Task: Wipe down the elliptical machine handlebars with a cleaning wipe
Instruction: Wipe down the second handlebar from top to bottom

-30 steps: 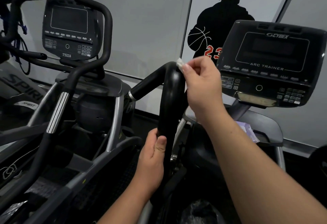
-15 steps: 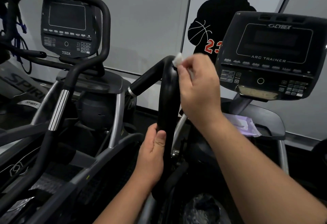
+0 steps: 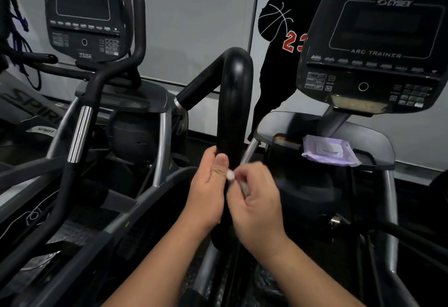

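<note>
A thick black curved handlebar (image 3: 234, 98) rises in the middle of the view and bends away to the left at its top. My left hand (image 3: 207, 193) grips its lower part, thumb up along the bar. My right hand (image 3: 257, 207) sits right beside it on the bar's right side, fingers curled round a small white cleaning wipe (image 3: 230, 175). Only a bit of the wipe shows at my fingertips, close to my left thumb. The bar below my hands is hidden.
The machine's console (image 3: 373, 47) stands at the right, and a purple wipe packet (image 3: 327, 153) lies on the grey shelf (image 3: 378, 142) beneath it. A second machine with its own console (image 3: 83, 18) and black handlebars (image 3: 97, 81) stands at the left. A grey wall is behind.
My right hand has slid with the wipe from the top bend of the handlebar down to just beside my left hand. The left hand has kept its grip.
</note>
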Demonstrator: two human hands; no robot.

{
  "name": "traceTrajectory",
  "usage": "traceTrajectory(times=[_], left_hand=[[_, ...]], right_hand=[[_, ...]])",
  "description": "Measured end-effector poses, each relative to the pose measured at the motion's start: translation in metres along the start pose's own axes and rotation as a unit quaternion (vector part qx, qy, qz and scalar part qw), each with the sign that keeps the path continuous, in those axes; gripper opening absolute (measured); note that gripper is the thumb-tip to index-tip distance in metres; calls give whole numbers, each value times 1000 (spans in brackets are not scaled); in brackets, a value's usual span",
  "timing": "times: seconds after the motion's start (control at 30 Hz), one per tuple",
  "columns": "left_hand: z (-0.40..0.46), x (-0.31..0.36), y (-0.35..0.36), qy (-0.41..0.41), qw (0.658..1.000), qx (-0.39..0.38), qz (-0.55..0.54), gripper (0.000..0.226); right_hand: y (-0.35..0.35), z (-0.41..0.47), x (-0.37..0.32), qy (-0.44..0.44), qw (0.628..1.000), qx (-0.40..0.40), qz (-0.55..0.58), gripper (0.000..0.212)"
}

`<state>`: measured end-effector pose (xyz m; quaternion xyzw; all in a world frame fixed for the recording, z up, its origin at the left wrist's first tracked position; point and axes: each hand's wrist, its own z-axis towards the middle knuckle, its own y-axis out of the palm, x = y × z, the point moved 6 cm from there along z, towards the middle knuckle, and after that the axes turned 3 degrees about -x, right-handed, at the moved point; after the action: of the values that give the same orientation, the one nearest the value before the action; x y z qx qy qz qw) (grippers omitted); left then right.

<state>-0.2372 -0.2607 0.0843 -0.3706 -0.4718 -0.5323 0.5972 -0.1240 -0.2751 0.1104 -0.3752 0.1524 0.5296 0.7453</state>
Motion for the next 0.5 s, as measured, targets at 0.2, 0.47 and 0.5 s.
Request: traceTrajectory(times=[0.2, 0.47, 0.5], left_hand=[[4, 1, 0, -3, 1000, -2, 9, 29], [5, 7, 2, 12, 1000, -3, 19, 27], [5, 6, 2, 11, 1000, -2, 14, 25]], right_hand=[[-8, 14, 3, 35, 995, 74, 53, 13], [-3, 4, 14, 66, 993, 50, 79, 21], [-6, 15, 15, 87, 987, 72, 110, 24]])
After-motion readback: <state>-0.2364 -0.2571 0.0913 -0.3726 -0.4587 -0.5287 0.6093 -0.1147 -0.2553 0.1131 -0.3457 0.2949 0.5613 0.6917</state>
